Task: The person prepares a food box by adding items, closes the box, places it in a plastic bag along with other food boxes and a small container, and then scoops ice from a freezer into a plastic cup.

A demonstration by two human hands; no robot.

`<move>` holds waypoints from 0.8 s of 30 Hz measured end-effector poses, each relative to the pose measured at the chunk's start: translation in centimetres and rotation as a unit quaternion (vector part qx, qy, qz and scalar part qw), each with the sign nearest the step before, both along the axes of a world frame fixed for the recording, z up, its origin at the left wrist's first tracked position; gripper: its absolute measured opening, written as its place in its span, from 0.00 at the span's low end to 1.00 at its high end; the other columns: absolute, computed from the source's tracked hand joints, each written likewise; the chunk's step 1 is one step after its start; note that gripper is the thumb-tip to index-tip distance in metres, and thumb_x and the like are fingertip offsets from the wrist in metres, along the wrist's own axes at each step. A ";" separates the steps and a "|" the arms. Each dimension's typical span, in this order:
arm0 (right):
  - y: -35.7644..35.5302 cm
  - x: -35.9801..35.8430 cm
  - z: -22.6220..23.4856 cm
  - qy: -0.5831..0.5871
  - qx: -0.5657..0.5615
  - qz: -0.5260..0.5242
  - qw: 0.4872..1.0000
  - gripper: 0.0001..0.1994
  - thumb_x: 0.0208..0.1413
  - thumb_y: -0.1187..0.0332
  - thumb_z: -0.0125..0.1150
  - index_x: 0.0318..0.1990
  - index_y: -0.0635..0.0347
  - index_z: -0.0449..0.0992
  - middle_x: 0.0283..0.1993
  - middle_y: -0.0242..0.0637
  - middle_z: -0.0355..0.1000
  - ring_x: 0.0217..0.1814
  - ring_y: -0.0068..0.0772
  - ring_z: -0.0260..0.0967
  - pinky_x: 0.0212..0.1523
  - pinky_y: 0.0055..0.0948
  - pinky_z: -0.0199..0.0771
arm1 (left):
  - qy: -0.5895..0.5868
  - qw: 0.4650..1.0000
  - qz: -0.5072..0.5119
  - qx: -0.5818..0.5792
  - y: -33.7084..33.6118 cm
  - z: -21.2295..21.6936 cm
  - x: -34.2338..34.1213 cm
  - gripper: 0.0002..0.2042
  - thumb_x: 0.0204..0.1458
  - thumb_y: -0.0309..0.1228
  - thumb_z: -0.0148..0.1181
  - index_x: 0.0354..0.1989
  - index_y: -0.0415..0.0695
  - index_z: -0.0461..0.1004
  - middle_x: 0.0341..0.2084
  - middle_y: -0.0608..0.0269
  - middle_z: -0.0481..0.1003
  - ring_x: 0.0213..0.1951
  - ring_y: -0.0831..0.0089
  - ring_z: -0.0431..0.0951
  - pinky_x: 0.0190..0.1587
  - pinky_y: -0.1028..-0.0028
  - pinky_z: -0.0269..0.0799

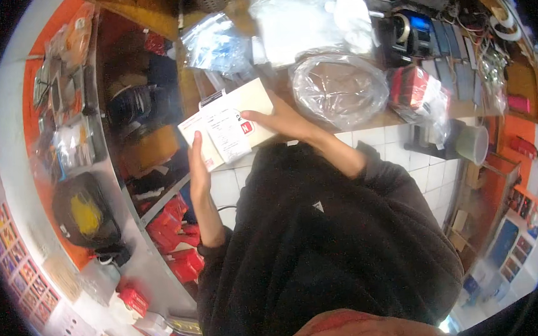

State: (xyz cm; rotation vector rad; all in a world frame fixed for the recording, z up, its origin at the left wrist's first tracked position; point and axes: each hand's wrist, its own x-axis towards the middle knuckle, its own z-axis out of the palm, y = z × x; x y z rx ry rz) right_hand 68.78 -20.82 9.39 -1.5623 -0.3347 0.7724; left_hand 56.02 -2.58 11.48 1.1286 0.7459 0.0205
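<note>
A flat cream-coloured packet with red printing is held at a slant in front of my chest, over the near edge of the counter. Across its face lies a white printed paper slip, like a receipt. My left hand grips the packet's left end, one finger stretched along the face. At the opposite end, my right hand has its thumb pressed on the top beside a red square mark, and its other fingers are mostly hidden underneath.
Beyond the packet, the counter carries a clear plastic bag, a coiled roll of clear plastic, and a red wrapped bundle. A small dark device with a lit screen stands at the back right. Shelves line the left.
</note>
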 end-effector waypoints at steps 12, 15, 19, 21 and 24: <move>-19.6 3.0 11.9 0.034 -0.124 -0.244 0.961 0.24 0.52 0.59 0.59 0.50 0.69 0.66 0.46 0.42 0.69 0.48 0.28 0.66 0.49 0.26 0.66 | -0.188 0.923 -0.305 0.139 -16.1 5.2 11.5 0.31 0.57 0.43 0.46 0.60 0.31 0.49 0.52 0.44 0.64 0.54 0.61 0.64 0.59 0.67 0.53; -21.8 3.9 5.5 0.024 -0.158 -0.243 0.957 0.25 0.52 0.57 0.58 0.51 0.69 0.66 0.47 0.42 0.69 0.51 0.30 0.65 0.51 0.28 0.64 | -0.102 0.911 -0.383 0.112 -17.4 -0.1 13.8 0.31 0.57 0.46 0.45 0.57 0.29 0.55 0.49 0.44 0.66 0.53 0.60 0.66 0.57 0.66 0.56; -23.1 7.8 2.8 -0.005 -0.336 -0.140 0.931 0.20 0.54 0.56 0.56 0.43 0.68 0.71 0.44 0.48 0.71 0.49 0.39 0.67 0.50 0.30 0.63 | -0.028 0.837 -0.495 0.233 -14.6 -0.7 16.1 0.29 0.57 0.49 0.42 0.53 0.31 0.62 0.41 0.48 0.72 0.44 0.61 0.73 0.49 0.68 0.66; -22.5 11.7 4.8 -0.012 -0.321 -0.205 0.924 0.17 0.52 0.58 0.57 0.37 0.67 0.72 0.41 0.51 0.71 0.47 0.43 0.67 0.49 0.32 0.64 | 0.027 0.842 -0.506 0.185 -11.9 -0.2 18.2 0.27 0.57 0.48 0.42 0.53 0.35 0.63 0.38 0.51 0.73 0.39 0.65 0.74 0.44 0.70 0.68; -20.2 19.0 3.7 -0.234 -0.264 -0.275 0.895 0.12 0.49 0.64 0.60 0.33 0.65 0.70 0.33 0.51 0.69 0.40 0.47 0.68 0.42 0.35 0.65 | 0.004 0.868 -0.444 0.220 -10.6 -1.0 22.4 0.22 0.58 0.46 0.42 0.51 0.40 0.65 0.35 0.54 0.74 0.35 0.68 0.75 0.39 0.72 0.68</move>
